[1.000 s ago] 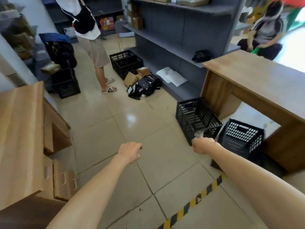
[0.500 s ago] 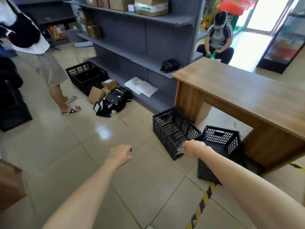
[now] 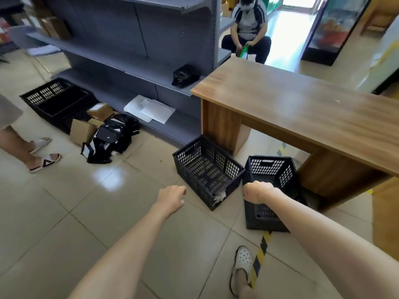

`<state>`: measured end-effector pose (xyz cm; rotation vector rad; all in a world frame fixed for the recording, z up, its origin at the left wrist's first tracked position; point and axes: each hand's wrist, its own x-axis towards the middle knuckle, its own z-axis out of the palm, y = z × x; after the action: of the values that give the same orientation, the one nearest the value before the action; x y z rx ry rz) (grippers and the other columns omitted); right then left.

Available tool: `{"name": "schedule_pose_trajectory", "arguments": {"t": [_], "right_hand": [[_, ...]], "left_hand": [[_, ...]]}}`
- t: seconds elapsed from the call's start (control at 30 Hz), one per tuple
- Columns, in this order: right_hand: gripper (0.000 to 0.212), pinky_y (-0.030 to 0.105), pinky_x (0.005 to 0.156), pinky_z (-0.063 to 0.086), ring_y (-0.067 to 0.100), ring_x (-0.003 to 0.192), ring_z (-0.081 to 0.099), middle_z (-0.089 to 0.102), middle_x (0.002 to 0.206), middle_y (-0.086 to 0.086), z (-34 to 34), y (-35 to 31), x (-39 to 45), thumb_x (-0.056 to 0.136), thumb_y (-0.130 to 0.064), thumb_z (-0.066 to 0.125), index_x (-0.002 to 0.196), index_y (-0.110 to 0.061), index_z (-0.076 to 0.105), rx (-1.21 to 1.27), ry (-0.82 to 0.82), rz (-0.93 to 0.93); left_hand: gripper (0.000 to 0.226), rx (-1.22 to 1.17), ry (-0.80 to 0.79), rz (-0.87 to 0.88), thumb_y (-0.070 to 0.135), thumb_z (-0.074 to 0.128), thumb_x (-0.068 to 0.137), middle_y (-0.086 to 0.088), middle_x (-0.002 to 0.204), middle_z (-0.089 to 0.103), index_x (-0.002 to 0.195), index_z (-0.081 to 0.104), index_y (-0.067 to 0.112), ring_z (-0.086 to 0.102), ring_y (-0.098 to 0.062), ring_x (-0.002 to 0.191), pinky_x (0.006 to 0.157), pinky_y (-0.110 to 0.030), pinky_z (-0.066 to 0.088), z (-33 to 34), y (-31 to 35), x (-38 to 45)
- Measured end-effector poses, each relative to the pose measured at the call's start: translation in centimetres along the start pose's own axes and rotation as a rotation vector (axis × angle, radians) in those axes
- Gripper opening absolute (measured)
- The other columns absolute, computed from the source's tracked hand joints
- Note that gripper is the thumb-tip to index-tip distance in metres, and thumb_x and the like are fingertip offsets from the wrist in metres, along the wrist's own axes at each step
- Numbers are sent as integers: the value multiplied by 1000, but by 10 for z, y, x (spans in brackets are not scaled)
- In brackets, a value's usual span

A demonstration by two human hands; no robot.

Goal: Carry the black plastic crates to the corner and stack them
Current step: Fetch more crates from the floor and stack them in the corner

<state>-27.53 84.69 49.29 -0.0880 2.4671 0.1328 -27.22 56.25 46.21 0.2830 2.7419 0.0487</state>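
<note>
Two empty black plastic crates stand on the tiled floor beside a wooden table's leg: the left crate (image 3: 207,169) sits at an angle, and the right crate (image 3: 269,167) is partly under the table. More black crates (image 3: 56,102) are stacked at the far left by the shelving. My left hand (image 3: 171,200) hangs in the air just left of the left crate, fingers loosely curled, holding nothing. My right hand (image 3: 258,192), also curled, is over the near-left corner of the right crate. Its fingers are hidden, so contact with the rim is unclear.
The wooden table (image 3: 302,108) overhangs the right crate. Grey shelving (image 3: 129,50) runs behind. Cardboard boxes and black bags (image 3: 103,134) litter the floor. A standing person's sandalled feet (image 3: 43,162) are at left, and a seated person (image 3: 248,29) is beyond. Striped floor tape (image 3: 261,249) passes my shoe (image 3: 241,266).
The view has swung right and closed in on the two crates. Both arms have stayed stretched forward, and my right hand now lies over the right crate's corner.
</note>
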Motion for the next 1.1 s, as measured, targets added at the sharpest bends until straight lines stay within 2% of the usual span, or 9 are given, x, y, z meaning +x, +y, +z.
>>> {"name": "schedule_pose_trajectory", "arguments": {"t": [0.17, 0.37, 0.57, 0.7, 0.8, 0.97, 1.1], "right_hand": [[39, 39, 90, 49, 30, 114, 60, 61, 128, 7, -44, 63, 70, 95, -29, 41, 129, -17, 56, 23, 13, 15], [34, 40, 81, 48, 33, 107, 62, 63, 122, 11, -100, 93, 139, 94, -23, 40, 122, -15, 59, 20, 58, -51], [28, 37, 76, 46, 33, 100, 61, 62, 114, 11, -119, 75, 196, 95, -23, 42, 115, -15, 59, 56, -4, -158], [25, 34, 72, 42, 30, 95, 59, 61, 115, 10, -125, 60, 239, 95, -25, 43, 117, -16, 53, 45, -39, -160], [29, 33, 71, 42, 29, 102, 60, 60, 118, 8, -145, 49, 270, 95, -28, 45, 122, -19, 50, 63, -57, -141], [22, 39, 79, 51, 27, 98, 61, 62, 111, 4, -200, 34, 321, 94, -33, 45, 113, -24, 53, 195, 9, -119], [15, 36, 72, 46, 27, 93, 59, 62, 105, 3, -206, 15, 352, 94, -34, 43, 105, -28, 51, 301, 10, -134]], "left_hand": [[32, 16, 9, -68, 22, 53, 88, 1, 127, 61, 119, 55, 23, 56, -23, 118, 84, -32, 43, -36, 5, 69], [28, -67, 34, -111, 22, 54, 88, 1, 120, 63, 116, 56, 22, 58, -24, 112, 79, -33, 43, -73, 35, 137], [29, -28, 5, -67, 23, 53, 90, 0, 124, 58, 119, 53, 23, 56, -24, 115, 82, -34, 42, -80, 34, 192], [29, -19, -56, -96, 21, 53, 90, -3, 124, 57, 119, 52, 20, 56, -26, 116, 84, -35, 42, -81, -5, 224], [29, -8, -129, -130, 20, 52, 90, -4, 126, 56, 119, 52, 20, 55, -26, 118, 87, -37, 43, -84, -43, 254], [29, -48, -115, -128, 22, 54, 90, -3, 124, 59, 118, 53, 20, 56, -25, 115, 79, -34, 40, -102, -77, 314], [27, -100, -127, -99, 25, 55, 89, -2, 120, 60, 116, 54, 20, 57, -25, 111, 77, -33, 40, -107, -79, 352]]}}
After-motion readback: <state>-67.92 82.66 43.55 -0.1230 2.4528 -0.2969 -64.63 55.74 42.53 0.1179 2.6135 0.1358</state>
